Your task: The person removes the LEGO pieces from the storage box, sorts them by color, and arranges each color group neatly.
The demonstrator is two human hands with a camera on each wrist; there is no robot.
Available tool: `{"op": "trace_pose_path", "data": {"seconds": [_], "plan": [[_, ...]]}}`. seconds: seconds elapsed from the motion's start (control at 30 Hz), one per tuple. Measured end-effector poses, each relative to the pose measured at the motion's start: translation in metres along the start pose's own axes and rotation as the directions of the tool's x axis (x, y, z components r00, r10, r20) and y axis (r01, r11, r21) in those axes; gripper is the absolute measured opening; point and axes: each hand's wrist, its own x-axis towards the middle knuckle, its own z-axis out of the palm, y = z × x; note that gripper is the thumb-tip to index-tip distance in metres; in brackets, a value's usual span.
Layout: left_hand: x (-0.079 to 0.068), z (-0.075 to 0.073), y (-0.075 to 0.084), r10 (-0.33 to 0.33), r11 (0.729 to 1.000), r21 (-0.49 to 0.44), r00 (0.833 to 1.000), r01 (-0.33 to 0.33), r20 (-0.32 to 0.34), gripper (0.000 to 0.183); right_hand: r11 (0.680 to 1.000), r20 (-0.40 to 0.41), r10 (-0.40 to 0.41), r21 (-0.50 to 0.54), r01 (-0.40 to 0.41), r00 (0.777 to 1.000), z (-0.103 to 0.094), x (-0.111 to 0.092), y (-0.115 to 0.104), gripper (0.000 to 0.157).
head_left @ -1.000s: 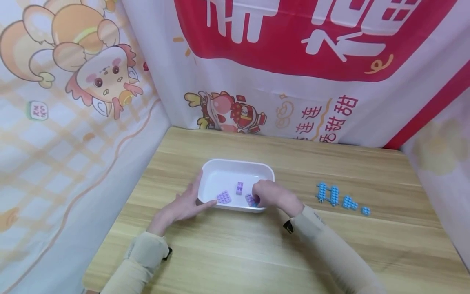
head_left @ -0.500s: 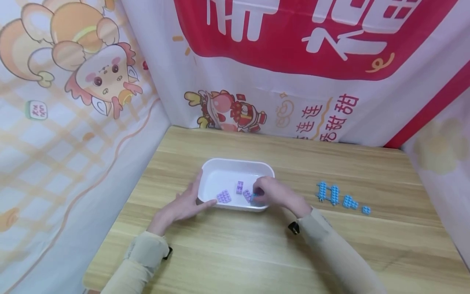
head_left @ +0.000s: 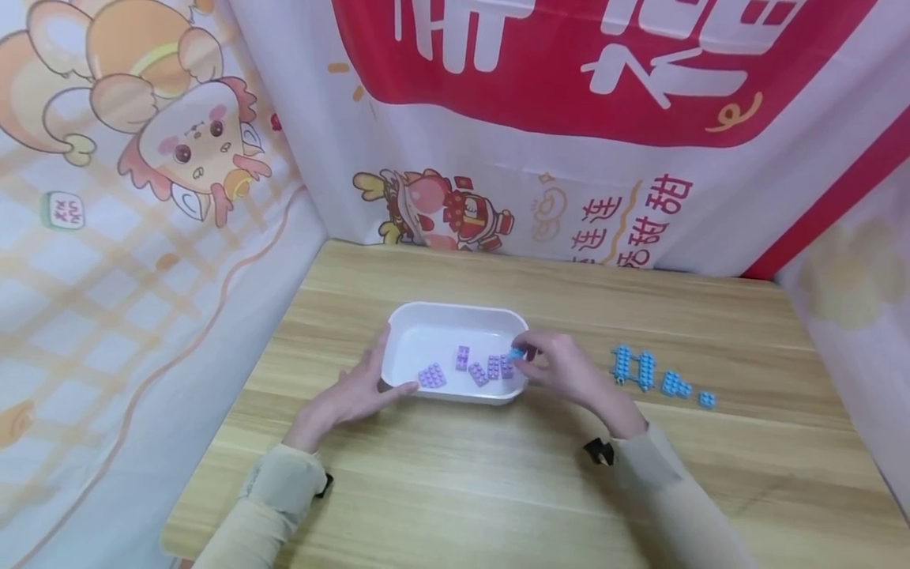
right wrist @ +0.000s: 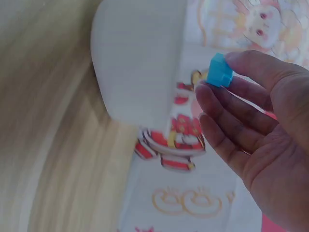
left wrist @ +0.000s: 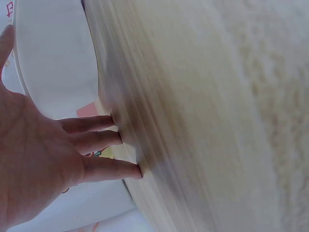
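Note:
Between thumb and fingertips my right hand (head_left: pixel 565 370) pinches a small blue building brick (right wrist: pixel 219 71), raised at the right end of a white plastic tray (head_left: pixel 455 307). My left hand (head_left: pixel 353 393) rests against the tray's left end, its thumb along the front rim and fingers straight. In the left wrist view, fingertips reach down to the tabletop beside the tray wall. Inside the tray lie several purple bricks: a square one (head_left: pixel 431 376) near the left front, a narrow one (head_left: pixel 463 358) in the middle, and others (head_left: pixel 494 367) toward the right.
To the tray's right, blue brick pieces stand in a row on the wooden table (head_left: pixel 455 482): a ladder-like assembly (head_left: pixel 633 367), a stepped piece (head_left: pixel 675 384) and a small square brick (head_left: pixel 706 399). Printed cloth (head_left: pixel 284 158) hangs behind and at the sides.
My right hand has lifted out of the tray toward its right rim, bringing the blue brick with it. More purple bricks now show where the hand was. The left hand stays put.

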Motion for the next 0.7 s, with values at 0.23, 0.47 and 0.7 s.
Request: {"op": "trace_pose_path", "data": {"seconds": [0.23,0.47,0.7], "plan": [[0.001,0.001,-0.002,0.003,1.0,0.011,1.0,-0.003,-0.001,0.127,0.999,-0.144,0.016,-0.034,-0.022,0.989,-0.026,-0.046,0.037,0.026],[0.001,0.0,-0.001,0.002,1.0,0.009,1.0,-0.002,0.001,0.127,0.986,-0.309,0.076,-0.121,-0.118,0.948,-0.047,-0.105,0.085,0.026],[0.001,0.001,-0.002,0.012,1.0,0.008,1.0,-0.012,-0.005,0.127,0.964,-0.405,0.147,-0.144,-0.222,0.902,-0.058,-0.166,0.136,0.027]]}}
